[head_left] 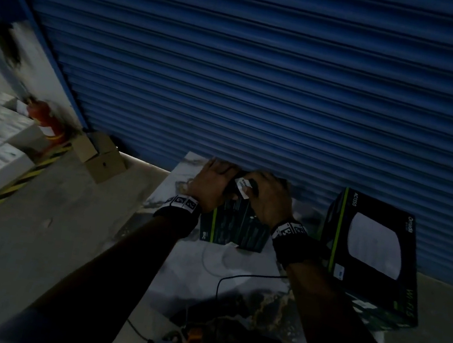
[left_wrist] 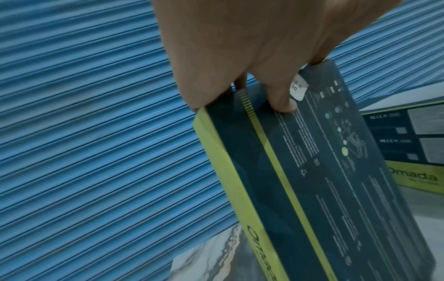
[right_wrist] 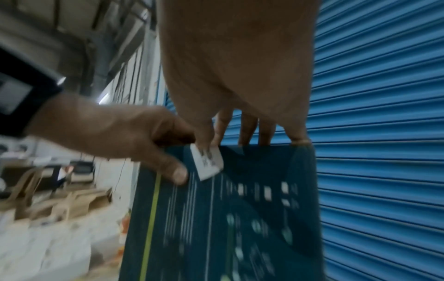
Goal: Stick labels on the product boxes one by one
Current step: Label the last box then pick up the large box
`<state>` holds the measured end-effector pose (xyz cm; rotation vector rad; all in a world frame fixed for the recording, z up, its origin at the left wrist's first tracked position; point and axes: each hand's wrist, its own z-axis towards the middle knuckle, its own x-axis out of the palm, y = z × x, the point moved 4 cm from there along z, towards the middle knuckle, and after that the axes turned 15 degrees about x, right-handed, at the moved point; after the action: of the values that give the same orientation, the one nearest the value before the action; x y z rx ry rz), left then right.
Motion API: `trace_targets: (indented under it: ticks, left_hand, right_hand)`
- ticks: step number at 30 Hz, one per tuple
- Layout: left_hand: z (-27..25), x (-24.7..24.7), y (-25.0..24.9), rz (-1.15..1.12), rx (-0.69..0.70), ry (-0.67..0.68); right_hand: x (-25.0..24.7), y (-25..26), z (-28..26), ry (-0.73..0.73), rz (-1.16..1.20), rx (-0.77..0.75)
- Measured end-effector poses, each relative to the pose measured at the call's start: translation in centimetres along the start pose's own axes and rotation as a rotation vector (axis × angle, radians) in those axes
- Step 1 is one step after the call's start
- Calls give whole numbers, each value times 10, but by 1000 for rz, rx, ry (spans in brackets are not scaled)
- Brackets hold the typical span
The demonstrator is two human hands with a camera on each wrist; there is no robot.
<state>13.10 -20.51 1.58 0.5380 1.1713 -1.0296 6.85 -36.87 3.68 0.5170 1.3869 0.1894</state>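
A dark teal product box [head_left: 232, 227] with yellow-green edges stands upright on the marbled table [head_left: 176, 181], close to the shutter. My left hand [head_left: 213, 181] grips its top left corner, thumb [left_wrist: 284, 103] on the printed face [left_wrist: 312, 171] and fingers behind. My right hand [head_left: 266, 192] holds the top edge beside it, fingers [right_wrist: 248, 131] hooked behind the box [right_wrist: 240, 218] and thumb pressing a small white label [head_left: 242, 187] onto the upper face. The label [right_wrist: 209, 161] lies partly under that thumb, also showing by my left thumb as a white label [left_wrist: 299, 88].
A larger black product box [head_left: 369, 253] stands to the right on the table. The blue roller shutter [head_left: 264, 73] is directly behind. A black cable [head_left: 247, 277] runs across the table near me. Cardboard cartons [head_left: 100, 157] and a red extinguisher [head_left: 45, 116] sit on the floor at left.
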Motion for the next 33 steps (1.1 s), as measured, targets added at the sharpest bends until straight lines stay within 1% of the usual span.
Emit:
trace_targets:
  ticks: [2, 4, 7, 11, 18, 22, 25, 33]
  left_hand:
    - [1, 0, 2, -14, 11, 4]
    - [2, 0, 3, -29, 9, 4]
    - [3, -1, 3, -43, 26, -18]
    - [3, -2, 2, -56, 22, -40]
    - [3, -5, -2, -61, -5, -26]
    - [2, -5, -3, -51, -24, -11]
    - [2, -5, -4, -52, -36, 3]
    - [-2, -6, -7, -54, -48, -4]
  right_hand:
    - [-3, 2, 4, 17, 7, 15]
    - [-5, 4, 9, 24, -56, 26]
    - [-5, 4, 14, 68, -85, 53]
    - [-6, 7, 16, 77, -103, 59]
    - [-13, 11, 15, 134, -113, 108]
    - [-16, 14, 13, 158, -111, 104]
    - [-16, 14, 13, 182, -117, 127]
    - [-15, 17, 6, 130, -144, 104]
